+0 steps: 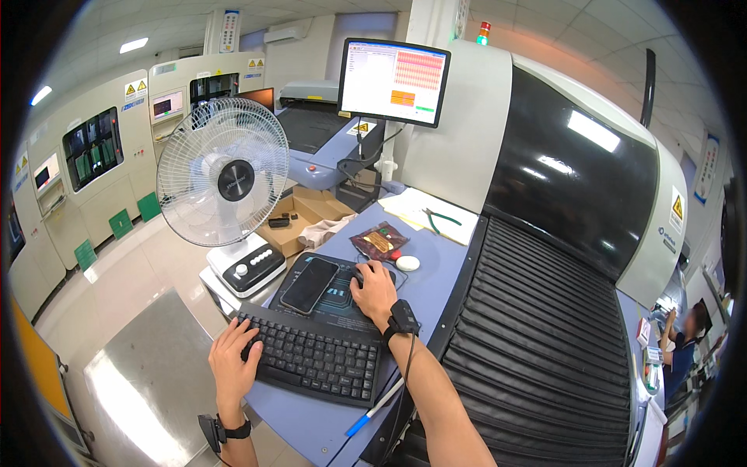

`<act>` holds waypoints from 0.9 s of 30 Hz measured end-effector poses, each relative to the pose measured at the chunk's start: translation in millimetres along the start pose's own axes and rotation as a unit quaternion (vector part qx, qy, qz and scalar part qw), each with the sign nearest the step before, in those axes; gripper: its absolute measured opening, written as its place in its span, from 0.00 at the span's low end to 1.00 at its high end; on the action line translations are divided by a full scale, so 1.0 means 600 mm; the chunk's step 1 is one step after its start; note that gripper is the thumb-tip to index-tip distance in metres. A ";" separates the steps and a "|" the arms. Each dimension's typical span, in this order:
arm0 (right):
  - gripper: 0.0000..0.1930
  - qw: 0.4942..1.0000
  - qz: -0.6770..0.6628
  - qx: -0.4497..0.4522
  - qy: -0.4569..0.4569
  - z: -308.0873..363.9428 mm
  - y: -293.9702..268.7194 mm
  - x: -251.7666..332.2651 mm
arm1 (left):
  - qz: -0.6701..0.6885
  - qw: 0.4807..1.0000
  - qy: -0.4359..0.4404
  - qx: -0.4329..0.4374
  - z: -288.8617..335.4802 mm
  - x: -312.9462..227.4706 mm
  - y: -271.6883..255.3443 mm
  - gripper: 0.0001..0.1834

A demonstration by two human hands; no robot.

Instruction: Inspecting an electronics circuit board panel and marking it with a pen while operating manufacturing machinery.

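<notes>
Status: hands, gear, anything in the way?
Left hand on black plastic keyboard. Right hand on small dark mouse. Black rectangular phone left of mouse, blocking neither hand.

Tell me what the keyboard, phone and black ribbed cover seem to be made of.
Keyboard: likely black plastic, mostly matte, judging by its dull molded keys.
Phone: probably a glass front, its dark face flat and smooth.
Cover: perhaps rubber or coated fabric, with soft-sheened folds; I can't tell which.
</notes>
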State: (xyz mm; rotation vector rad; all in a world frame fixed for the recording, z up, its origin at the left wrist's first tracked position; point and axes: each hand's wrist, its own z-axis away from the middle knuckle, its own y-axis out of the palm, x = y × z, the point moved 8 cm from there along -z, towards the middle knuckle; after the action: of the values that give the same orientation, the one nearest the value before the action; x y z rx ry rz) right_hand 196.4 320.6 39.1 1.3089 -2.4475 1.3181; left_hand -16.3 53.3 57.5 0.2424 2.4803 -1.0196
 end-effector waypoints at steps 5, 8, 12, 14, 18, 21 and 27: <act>0.19 1.000 -0.002 -0.001 0.003 -0.001 -0.001 0.000 | 0.000 1.000 -0.005 -0.001 0.001 0.004 0.001 0.15; 0.18 1.000 -0.002 0.011 0.007 -0.001 -0.001 -0.001 | 0.001 1.000 -0.001 0.000 0.000 0.001 0.001 0.15; 0.19 1.000 -0.017 0.010 0.009 -0.001 0.001 -0.003 | 0.002 1.000 -0.003 0.000 -0.002 -0.001 0.000 0.15; 0.19 1.000 -0.017 0.011 0.006 -0.002 -0.001 0.000 | 0.003 1.000 -0.004 0.000 -0.001 -0.001 -0.001 0.15; 0.18 1.000 -0.015 0.015 0.006 -0.003 -0.002 0.001 | 0.003 1.000 -0.004 -0.001 -0.001 0.000 0.000 0.15; 0.18 1.000 -0.010 0.009 0.006 -0.002 -0.003 0.000 | 0.000 1.000 -0.003 0.002 -0.001 -0.001 0.000 0.15; 0.17 1.000 -0.003 0.008 0.009 -0.002 -0.006 0.004 | 0.003 1.000 -0.005 0.002 0.000 0.001 0.000 0.15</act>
State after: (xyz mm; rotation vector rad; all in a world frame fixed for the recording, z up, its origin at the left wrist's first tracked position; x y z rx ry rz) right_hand 197.1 318.8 43.3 1.3006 -2.4234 1.3463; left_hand -16.8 53.3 57.2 0.2459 2.4681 -1.0204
